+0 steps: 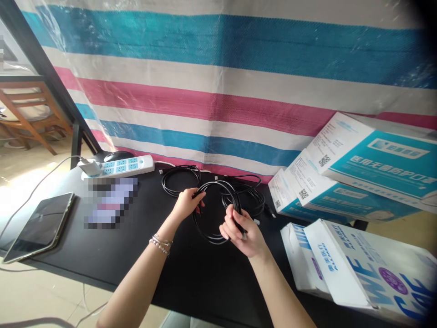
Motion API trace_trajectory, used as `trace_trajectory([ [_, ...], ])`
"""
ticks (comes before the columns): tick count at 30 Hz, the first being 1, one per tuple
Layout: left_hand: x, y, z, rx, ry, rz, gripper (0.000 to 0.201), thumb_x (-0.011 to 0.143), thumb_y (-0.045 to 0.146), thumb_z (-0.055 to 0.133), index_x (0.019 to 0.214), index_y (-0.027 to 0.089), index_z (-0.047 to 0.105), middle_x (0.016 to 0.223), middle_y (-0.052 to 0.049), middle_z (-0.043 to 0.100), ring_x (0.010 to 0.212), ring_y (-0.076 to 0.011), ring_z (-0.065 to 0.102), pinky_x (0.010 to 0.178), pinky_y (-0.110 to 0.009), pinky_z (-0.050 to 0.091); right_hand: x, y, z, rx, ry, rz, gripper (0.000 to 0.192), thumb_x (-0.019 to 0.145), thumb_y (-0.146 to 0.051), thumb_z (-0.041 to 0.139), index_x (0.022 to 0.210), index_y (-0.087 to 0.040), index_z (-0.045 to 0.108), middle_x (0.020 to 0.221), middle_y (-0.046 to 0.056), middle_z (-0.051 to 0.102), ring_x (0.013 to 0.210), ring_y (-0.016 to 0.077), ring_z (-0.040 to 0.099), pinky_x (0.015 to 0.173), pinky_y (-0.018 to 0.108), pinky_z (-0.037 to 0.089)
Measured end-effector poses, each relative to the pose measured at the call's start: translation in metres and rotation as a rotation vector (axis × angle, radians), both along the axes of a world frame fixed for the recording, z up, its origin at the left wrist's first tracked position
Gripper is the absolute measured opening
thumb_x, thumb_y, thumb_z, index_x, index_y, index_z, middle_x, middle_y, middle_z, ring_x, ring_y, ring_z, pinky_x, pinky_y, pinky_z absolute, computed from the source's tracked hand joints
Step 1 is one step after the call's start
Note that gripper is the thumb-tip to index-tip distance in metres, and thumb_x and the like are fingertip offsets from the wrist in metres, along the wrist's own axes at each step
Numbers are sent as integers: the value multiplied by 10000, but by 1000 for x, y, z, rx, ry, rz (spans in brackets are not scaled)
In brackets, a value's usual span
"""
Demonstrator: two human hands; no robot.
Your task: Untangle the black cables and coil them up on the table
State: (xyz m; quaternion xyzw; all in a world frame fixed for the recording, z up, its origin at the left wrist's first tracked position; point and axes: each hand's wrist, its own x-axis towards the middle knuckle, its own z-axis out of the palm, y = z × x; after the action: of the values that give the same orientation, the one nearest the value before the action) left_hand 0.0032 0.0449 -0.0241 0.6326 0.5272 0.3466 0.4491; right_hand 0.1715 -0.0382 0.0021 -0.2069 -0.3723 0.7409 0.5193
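A black cable (213, 214) hangs in a loose loop just above the middle of the black worktop (191, 273), held between both hands. The left hand (186, 202) has its grip closed on the upper left side of the loop, fingers and thumb pinched together around the strand. The right hand (241, 232) has its grip clamped on the right side of the same loop, fingers wrapped around it, with the cable running up out of the fist and arching over to the left hand. The bottom of the loop sags down to the worktop between the two wrists. A beaded bracelet (161, 243) sits on the left wrist.

Just behind the hands lie more black cables: one coil (180, 178) to the left and a looser bundle (251, 198) to the right, both flat on the worktop and close to the held loop.

Further left, a white power strip (126, 166) lies along the back edge with a white plug (89, 166) in it, and a dark mouse (118, 156) just behind. A tablet (41, 225) rests near the left front corner. On the right, teal and white boxes (368, 168) are stacked at a tilt, with white packets (355, 269) in front of them. A striped tarp (218, 91) hangs behind the worktop.
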Motion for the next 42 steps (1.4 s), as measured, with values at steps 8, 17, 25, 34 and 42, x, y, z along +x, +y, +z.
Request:
trace_trajectory([
  [8, -1, 2, -9, -226, -91, -148, 267, 812, 408, 494, 882, 151, 514, 725, -41, 666, 461, -140, 628, 409, -225, 487, 10, 1, -2, 106, -69, 52, 200, 800, -351, 611, 808, -151, 611, 356, -122, 325, 305, 28, 238, 442, 212, 331],
  [17, 1, -6, 1, -251, -215, -246, 389, 748, 443, 594, 966, 130, 516, 745, -50, 649, 467, -121, 613, 404, -211, 487, 13, -5, -2, 172, -99, 203, 238, 732, -371, 677, 738, -156, 575, 340, -135, 306, 279, 18, 221, 403, 201, 364],
  [25, 4, -9, 6, -326, -295, -329, 414, 770, 457, 562, 999, 114, 526, 701, -82, 676, 477, -168, 637, 384, -222, 479, 16, -4, 1, 250, -103, 255, 270, 739, -371, 679, 842, -136, 596, 408, -81, 477, 304, 43, 394, 488, 236, 423],
  [34, 7, -10, 9, -284, -283, -156, 306, 845, 368, 477, 1019, 121, 520, 639, -58, 666, 443, -155, 623, 360, -214, 476, 31, 3, 8, 296, -424, 176, 459, 711, -425, 688, 1034, -127, 554, 699, 42, 665, 627, 166, 615, 654, 325, 453],
  [42, 4, -8, 9, -339, -261, -151, 319, 812, 395, 533, 986, 129, 505, 679, -68, 679, 427, -134, 613, 367, -199, 469, 33, 4, 6, 305, -452, 114, 330, 762, -367, 653, 982, -137, 564, 575, 1, 630, 578, 178, 616, 650, 353, 457],
])
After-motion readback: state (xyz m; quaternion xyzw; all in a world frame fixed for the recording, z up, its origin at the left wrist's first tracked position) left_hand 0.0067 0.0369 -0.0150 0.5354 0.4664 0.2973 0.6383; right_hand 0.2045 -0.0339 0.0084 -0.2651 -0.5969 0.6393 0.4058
